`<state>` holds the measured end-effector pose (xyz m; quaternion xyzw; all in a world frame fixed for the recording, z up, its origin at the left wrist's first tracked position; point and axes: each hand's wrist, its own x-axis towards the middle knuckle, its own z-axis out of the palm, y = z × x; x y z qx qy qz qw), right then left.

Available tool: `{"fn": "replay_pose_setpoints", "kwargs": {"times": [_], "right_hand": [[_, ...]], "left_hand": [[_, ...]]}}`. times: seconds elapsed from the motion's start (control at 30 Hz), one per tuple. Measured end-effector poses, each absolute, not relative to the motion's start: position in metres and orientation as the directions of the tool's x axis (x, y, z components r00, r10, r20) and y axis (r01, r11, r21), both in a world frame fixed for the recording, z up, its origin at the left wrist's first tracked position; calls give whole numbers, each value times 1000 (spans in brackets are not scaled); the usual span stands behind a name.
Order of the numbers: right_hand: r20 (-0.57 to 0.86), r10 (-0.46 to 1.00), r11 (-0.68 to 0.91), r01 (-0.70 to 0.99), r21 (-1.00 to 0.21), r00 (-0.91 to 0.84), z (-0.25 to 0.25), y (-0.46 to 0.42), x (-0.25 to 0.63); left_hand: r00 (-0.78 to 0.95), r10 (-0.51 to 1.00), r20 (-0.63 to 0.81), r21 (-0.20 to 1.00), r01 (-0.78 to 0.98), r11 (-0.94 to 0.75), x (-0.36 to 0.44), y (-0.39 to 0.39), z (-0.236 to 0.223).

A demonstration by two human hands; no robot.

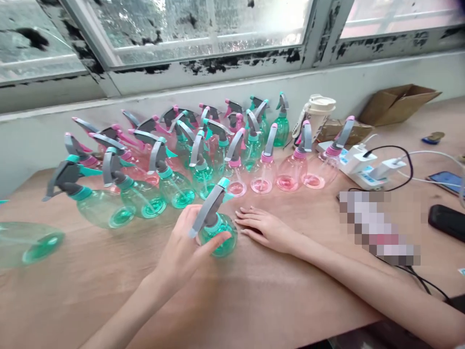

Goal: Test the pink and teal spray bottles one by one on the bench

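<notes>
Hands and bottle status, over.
Left hand around a green spray bottle. Right hand open, palm down on the table. Rows of green and pink bottles crowd the space behind.

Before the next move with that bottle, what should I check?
1. Left hand wrapped around the green see-through plastic spray bottle with grey trigger: ok.
2. Right hand free: ok, lying on the flat brown wood-look table.
3. Right hand clear of that bottle: cannot tell; they look very close.
4. Bottle's base on the table: cannot tell.
5. Room behind: not ok; pink and green see-through spray bottles crowd there.
6. White plastic power strip apart from both hands: ok.
</notes>
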<state>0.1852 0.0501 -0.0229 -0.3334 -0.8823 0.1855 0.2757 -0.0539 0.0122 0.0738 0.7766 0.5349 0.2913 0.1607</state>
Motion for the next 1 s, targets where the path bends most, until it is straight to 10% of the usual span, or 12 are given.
{"fn": "replay_pose_setpoints", "kwargs": {"times": [0.6,1.0], "right_hand": [[317,710,676,481,-559,-629,-17,48,184],[298,749,599,413,-686,-592,-12,33,176]], "left_hand": [[374,850,370,874,170,-455,-15,39,90],[256,932,256,908,266,-323,-16,31,78]]}}
